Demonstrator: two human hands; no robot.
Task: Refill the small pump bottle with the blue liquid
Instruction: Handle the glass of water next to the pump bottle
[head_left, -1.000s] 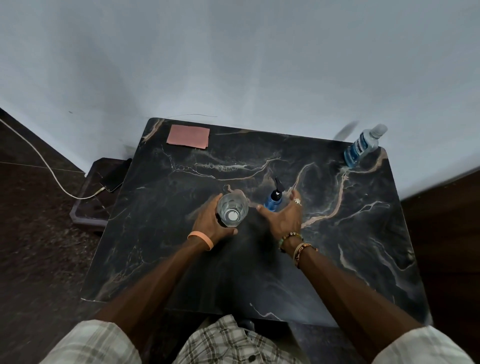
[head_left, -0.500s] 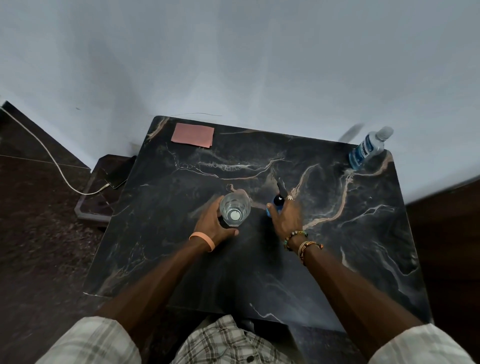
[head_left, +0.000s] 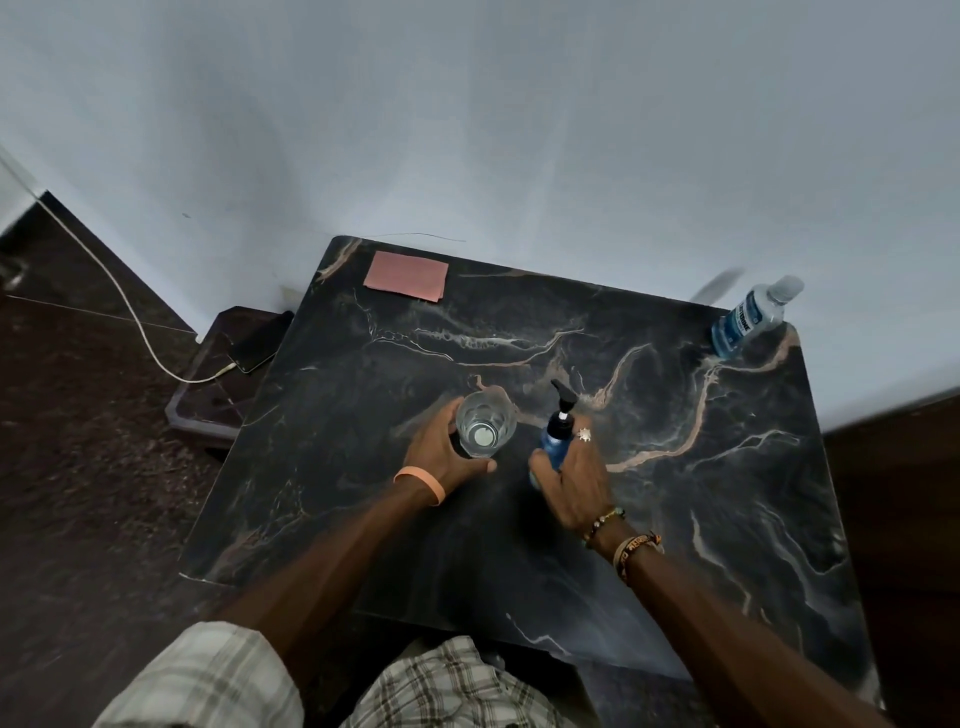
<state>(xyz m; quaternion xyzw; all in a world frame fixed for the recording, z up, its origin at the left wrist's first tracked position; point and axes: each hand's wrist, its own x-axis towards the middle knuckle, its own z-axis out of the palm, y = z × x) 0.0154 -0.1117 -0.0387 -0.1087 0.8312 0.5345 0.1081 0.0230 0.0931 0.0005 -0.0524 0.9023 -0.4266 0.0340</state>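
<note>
Right hand (head_left: 576, 480) grips the pump bottle (head_left: 556, 439) by its body, at the table (head_left: 685, 530) centre. Left hand (head_left: 439, 449) holds the glass (head_left: 485, 423) just beside it. Keep the bottle upright and firm before unscrewing the pump. The refill bottle (head_left: 747, 325) stands at the far right corner. Since the earlier frame, the pump head has cleared the fingers
</note>
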